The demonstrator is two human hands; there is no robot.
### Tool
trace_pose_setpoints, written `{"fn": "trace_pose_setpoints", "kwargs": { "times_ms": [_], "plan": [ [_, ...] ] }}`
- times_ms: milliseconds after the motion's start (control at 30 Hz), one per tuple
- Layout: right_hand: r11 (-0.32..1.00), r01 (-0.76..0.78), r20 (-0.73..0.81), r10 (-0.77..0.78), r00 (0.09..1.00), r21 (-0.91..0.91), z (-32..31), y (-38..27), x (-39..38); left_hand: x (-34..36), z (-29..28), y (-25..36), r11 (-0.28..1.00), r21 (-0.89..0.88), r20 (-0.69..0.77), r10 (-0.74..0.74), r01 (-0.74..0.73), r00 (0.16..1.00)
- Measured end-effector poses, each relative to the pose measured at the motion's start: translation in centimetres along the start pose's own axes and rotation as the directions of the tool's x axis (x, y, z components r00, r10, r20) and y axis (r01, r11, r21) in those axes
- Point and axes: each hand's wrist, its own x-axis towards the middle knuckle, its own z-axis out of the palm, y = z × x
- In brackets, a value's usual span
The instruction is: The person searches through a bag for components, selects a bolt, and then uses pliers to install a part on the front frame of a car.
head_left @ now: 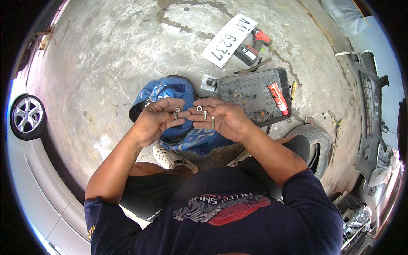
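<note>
"So, what are the hands doing?"

"Both are held palm up, side by side, in the middle of the scene, their fingertips meeting or nearly so. Small metal fasteners lie on them."

"Tell me about the left hand (151, 123)."

"Its fingers are loosely spread. A nut (178, 109) sits on them, and a second small metal piece (175, 115) lies by the thumb tip. I can't tell whether the thumb pinches it."

"And the right hand (227, 120)?"

"Fully opened, fingers stretched out toward the left. It grips nothing; a ring-shaped nut (199, 109), a short bolt (205, 115) and a longer bolt (213, 122) rest on the fingers, from far to near."

"What is around them?"

"A blue fabric bundle (176, 90) is on the concrete floor (102, 63), below and beyond the hands. Far right of it is a dark tray (253, 85) with a red tube (278, 98) lying at its right side. Beyond the tray, a red-and-black power tool (261, 39) lies beside a white number plate (225, 44)."

"And farther out?"

"A loose tyre (325, 144) at the right, a black car bumper (369, 106) past it, and a silver car (42, 187) along the left."
</note>
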Motion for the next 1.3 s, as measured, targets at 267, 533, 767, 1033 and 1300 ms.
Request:
{"fn": "trace_pose_setpoints", "kwargs": {
  "times_ms": [267,533,767,1033,1300],
  "plan": [
    [1.0,0.023,-0.072,-0.023,0.997,0.006,-0.4,0.1,-0.5,-0.1,1.3,-0.2,0.996,0.093,-0.066,0.021,-0.015,0.998],
    [0.998,0.009,-0.099,-0.015,0.995,-0.065,-0.6,0.9,-0.2,0.5,2.0,-0.7,0.996,0.088,-0.187,0.044,-0.028,0.981],
    [0.997,0.058,-0.083,-0.062,0.995,-0.05,-0.9,1.9,0.3,0.1,0.5,-0.7,0.994,0.1,-0.089,0.059,-0.05,0.994],
    [0.988,0.128,-0.019,-0.13,0.991,-0.083,-3.4,2.7,-0.1,0.9,2.7,-2.1,0.992,0.127,-0.166,0.036,-0.014,0.986],
    [0.956,0.058,-0.173,-0.112,0.978,-0.289,-2.8,-0.4,-1.0,-1.8,-2.5,5.1,0.976,0.21,-0.245,0.115,-0.063,0.963]
  ]
}}
